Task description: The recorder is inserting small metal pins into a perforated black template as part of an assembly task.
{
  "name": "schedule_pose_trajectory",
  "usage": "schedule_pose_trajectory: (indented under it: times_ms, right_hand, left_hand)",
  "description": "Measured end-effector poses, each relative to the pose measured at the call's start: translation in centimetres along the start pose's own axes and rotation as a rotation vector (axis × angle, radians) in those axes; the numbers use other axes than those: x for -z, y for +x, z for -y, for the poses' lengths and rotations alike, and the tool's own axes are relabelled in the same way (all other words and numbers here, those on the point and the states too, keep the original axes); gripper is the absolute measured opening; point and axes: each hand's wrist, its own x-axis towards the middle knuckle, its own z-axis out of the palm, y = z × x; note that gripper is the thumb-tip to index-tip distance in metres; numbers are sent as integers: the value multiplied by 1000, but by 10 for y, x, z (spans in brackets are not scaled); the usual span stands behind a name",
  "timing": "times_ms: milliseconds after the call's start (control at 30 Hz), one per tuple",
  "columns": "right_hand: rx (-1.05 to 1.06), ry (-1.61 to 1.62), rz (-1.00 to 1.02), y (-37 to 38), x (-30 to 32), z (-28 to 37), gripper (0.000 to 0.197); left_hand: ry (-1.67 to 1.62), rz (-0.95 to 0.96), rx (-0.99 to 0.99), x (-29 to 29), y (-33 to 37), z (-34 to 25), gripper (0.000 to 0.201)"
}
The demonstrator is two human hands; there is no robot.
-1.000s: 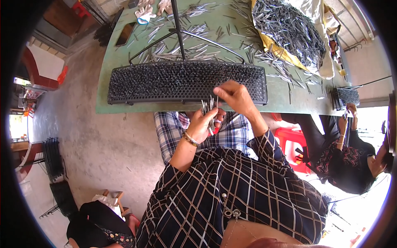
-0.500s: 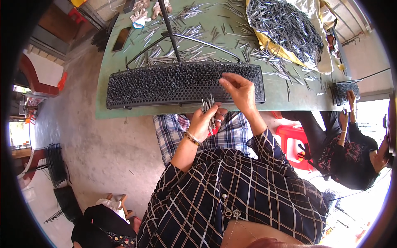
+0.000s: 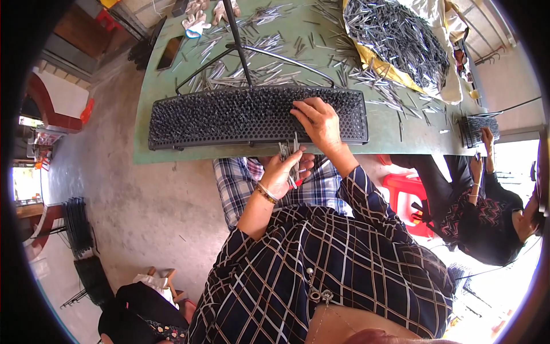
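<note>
My left hand [image 3: 282, 173] is closed around a bundle of thin grey metal rods [image 3: 288, 153], held below the near edge of a long black perforated rack [image 3: 240, 137]. Dark rods stand upright in most of the rack's holes. Bare holes show along its near side and at its right end. Over the right half of the rack, my right hand [image 3: 321, 125] has thumb and fingers pinched together, tips close to the standing rods. Whatever is in that pinch is too small to make out.
Loose rods [image 3: 266, 43] lie scattered over the green table [image 3: 143, 137]. A large heap of rods [image 3: 401, 46] fills a yellow-edged sack at the far right. Gloves [image 3: 195, 24] and a phone [image 3: 169, 53] lie far left. A co-worker [image 3: 492, 212] handles a similar rack [image 3: 480, 129] on the right.
My right hand has shifted left over the rack and its fingertips have come nearer the rods. The bundle in my left hand has spread a little, one rod now sticking up higher.
</note>
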Motion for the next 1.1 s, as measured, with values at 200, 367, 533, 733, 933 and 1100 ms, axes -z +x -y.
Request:
schedule_pose_trajectory:
  times_ms: [200, 367, 533, 733, 933, 1100]
  right_hand:
    - [-41, -74, 19, 2, 3, 2, 12]
    - [-45, 6, 69, -2, -1, 0, 15]
    - [-89, -65, 118, 0, 7, 7, 17]
    - [-160, 29, 170, -4, 14, 3, 16]
    - [-337, 201, 98, 2, 28, 10, 15]
    - [-644, 436, 451, -18, 42, 19, 23]
  left_hand:
    - [95, -53, -42, 4, 0, -1, 25]
    - [46, -53, -82, 3, 1, -1, 24]
    - [146, -46, -102, -3, -2, -5, 22]
    - [98, -62, -79, 5, 1, -1, 22]
    - [57, -99, -78, -8, -3, -8, 16]
    - [79, -71, -168, -7, 0, -3, 18]
